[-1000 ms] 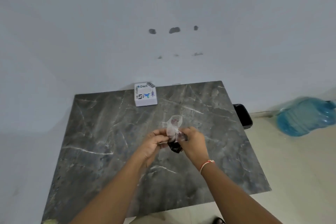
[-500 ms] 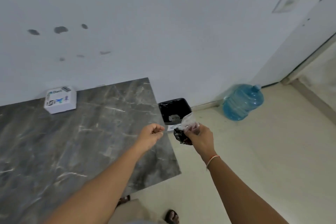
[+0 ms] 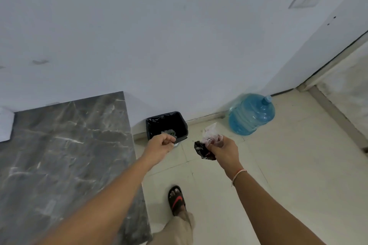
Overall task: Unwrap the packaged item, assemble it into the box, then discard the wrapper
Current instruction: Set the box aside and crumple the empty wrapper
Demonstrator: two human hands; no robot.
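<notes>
Wrapper, clear and crumpled, pinched in right hand together with a dark crinkled item; grip pressed tight around both, held in the air over the pale floor, right of the bin and apart from it. Clear plastic sticking up above the fingers, dark piece hanging out to the left of the palm.

Left hand curled into a loose fist, thumb against forefinger, nothing seen inside; hovering just past the worktop's right edge, in front of the near rim of the bin.

Bin black, lined, mouth open and unblocked, some light scraps at the bottom; set against the wall, just right of the worktop's far corner. Narrow strip of floor between bin and worktop.

Box, white, only a corner showing at the left border of the view, on the worktop's far side near the wall.

Blue water jug lying on the floor by the wall, right of the bin, a bare gap between them. Sandalled foot on the floor beside the worktop's right edge. Wide open floor to the right, bounded by a raised ledge running away toward the corner.
</notes>
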